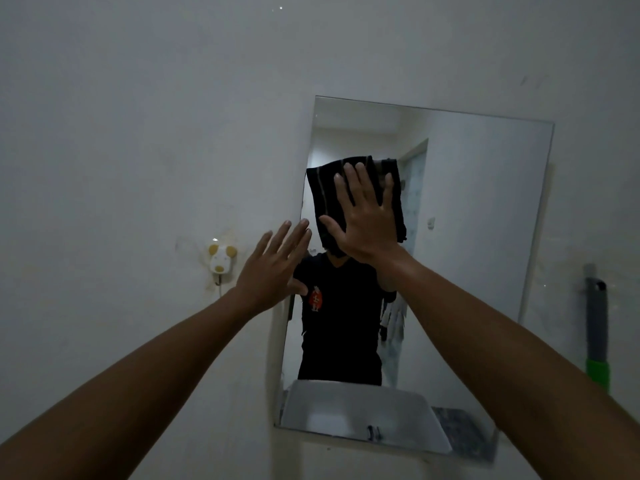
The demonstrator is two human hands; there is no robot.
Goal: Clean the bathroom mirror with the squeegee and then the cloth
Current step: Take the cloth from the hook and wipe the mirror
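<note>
A frameless rectangular mirror (pixel 485 209) hangs on the white wall. My right hand (pixel 363 220) lies flat, fingers spread, pressing a dark striped cloth (pixel 323 192) against the upper left part of the glass. My left hand (pixel 273 268) is open with fingers apart, resting at the mirror's left edge and holding nothing. The squeegee (pixel 596 327), grey with a green handle, hangs on the wall to the right of the mirror, apart from both hands. The mirror reflects a person in a dark shirt and a sink.
A small white and yellow animal-shaped wall hook (pixel 221 259) is fixed to the wall left of the mirror, close to my left hand. Bare white wall (pixel 138 116) surrounds the mirror above and to the left.
</note>
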